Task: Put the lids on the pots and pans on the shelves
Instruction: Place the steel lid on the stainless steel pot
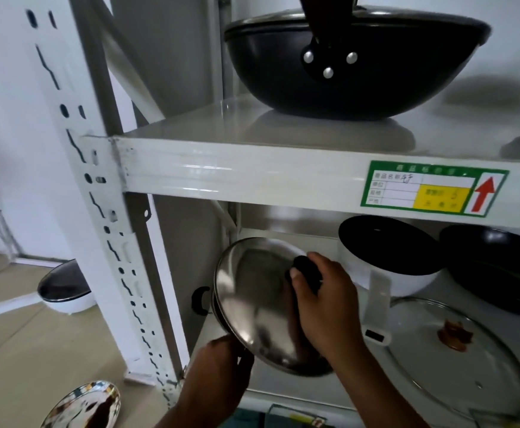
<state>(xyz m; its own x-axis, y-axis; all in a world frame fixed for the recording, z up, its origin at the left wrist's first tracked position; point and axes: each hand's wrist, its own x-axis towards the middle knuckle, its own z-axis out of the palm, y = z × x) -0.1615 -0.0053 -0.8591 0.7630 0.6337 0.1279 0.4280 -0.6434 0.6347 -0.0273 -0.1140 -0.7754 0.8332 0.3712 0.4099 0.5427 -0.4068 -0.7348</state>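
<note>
the fingers of the right hand are wrapped tight round the black knob of a round, shiny stainless-steel lid, thumb across the front of the knob. the lid is tilted, its top face turned toward the camera, over a steel pot at the left end of the lower shelf — only the pot's rim and one black side handle show behind it. the left hand is curled at the lid's lower edge, fingertips touching the rim; how firmly it grips cannot be told.

just right of the lid stands a white saucepan with a dark interior, its flat white handle pointing forward. beside that lies a black frying pan, and in front a clear glass lid with a brown knob rests flat on the shelf.

on the upper shelf sits a black wok with a lid already on — a green-bordered label with a red arrow is stuck to the shelf edge.
</note>
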